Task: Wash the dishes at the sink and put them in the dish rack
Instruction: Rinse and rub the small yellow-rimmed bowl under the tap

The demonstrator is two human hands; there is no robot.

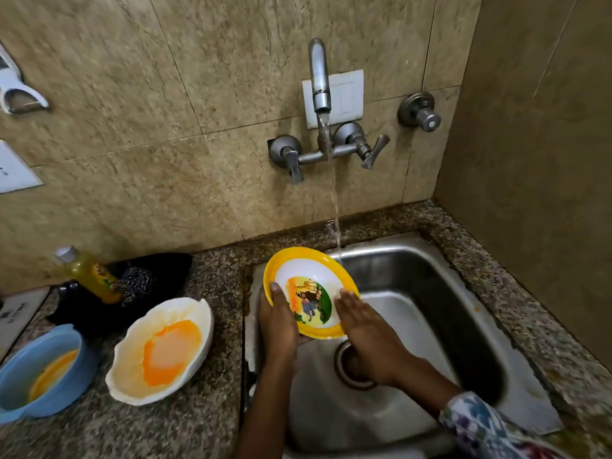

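Note:
A yellow-rimmed plate [306,276] with a cartoon picture is held tilted over the steel sink [430,293]. My left hand [276,323] grips its left edge, thumb on the rim and fingers underneath. My right hand [359,321] lies flat with straight fingers on the plate's right inner face. Water runs from the wall tap [319,81] and falls just past the plate's far right rim. A dirty white bowl [162,351] with orange residue and a blue bowl [39,372] with orange residue sit on the counter to the left.
A yellow soap bottle [91,274] leans beside a dark scrubber [139,284] at the back of the granite counter [205,422]. Tap handles [371,150] stick out from the tiled wall. The sink drain [344,362] shows below my right wrist. No dish rack is in view.

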